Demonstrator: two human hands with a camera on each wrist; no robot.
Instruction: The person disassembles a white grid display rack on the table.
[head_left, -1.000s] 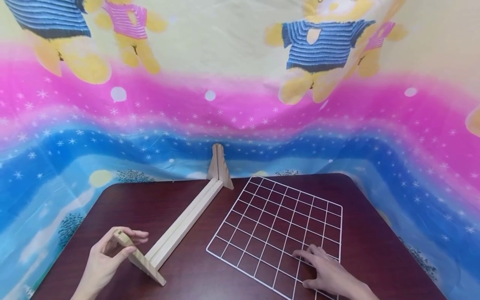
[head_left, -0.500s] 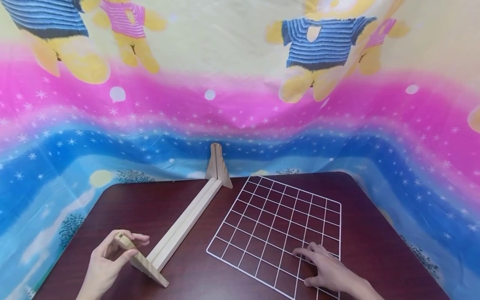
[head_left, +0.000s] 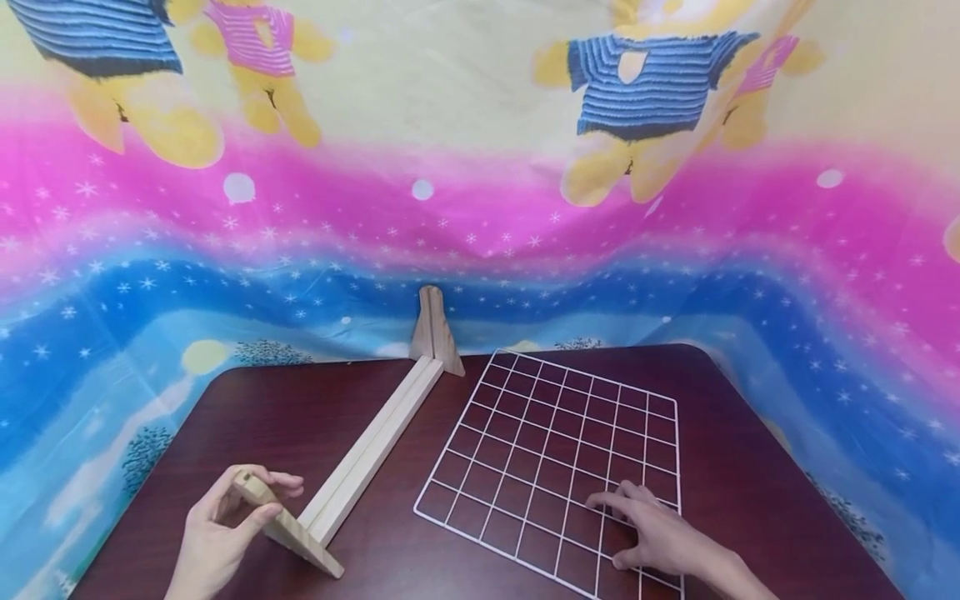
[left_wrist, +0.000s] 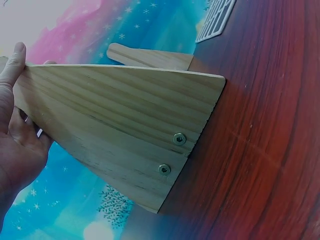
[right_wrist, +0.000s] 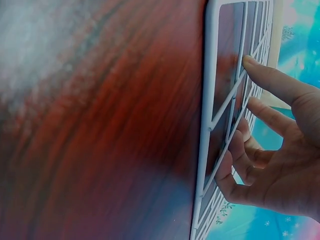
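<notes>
A wooden stand (head_left: 378, 450) lies across the left half of the table: a long grooved bar between two tapered upright end pieces. My left hand (head_left: 217, 529) grips the top of the near end piece (head_left: 307, 546) between thumb and fingers. In the left wrist view, two metal bolts (left_wrist: 179, 138) show on that end piece's outer face (left_wrist: 120, 115). To the right, a white wire grid panel (head_left: 558, 475) lies flat. My right hand (head_left: 663, 533) rests on its near right part, fingers spread and slightly bent; the right wrist view shows fingertips (right_wrist: 248, 61) touching the wires.
Both the stand and the grid are on a dark red-brown table (head_left: 390, 558) with rounded far corners. The stand's far end piece (head_left: 435, 333) reaches the table's back edge. A printed cloth (head_left: 480, 217) with bears and snowflakes hangs behind and around the table.
The near end of the stand has shifted slightly right and toward me, with my left hand on it. The grid has turned slightly under my right hand.
</notes>
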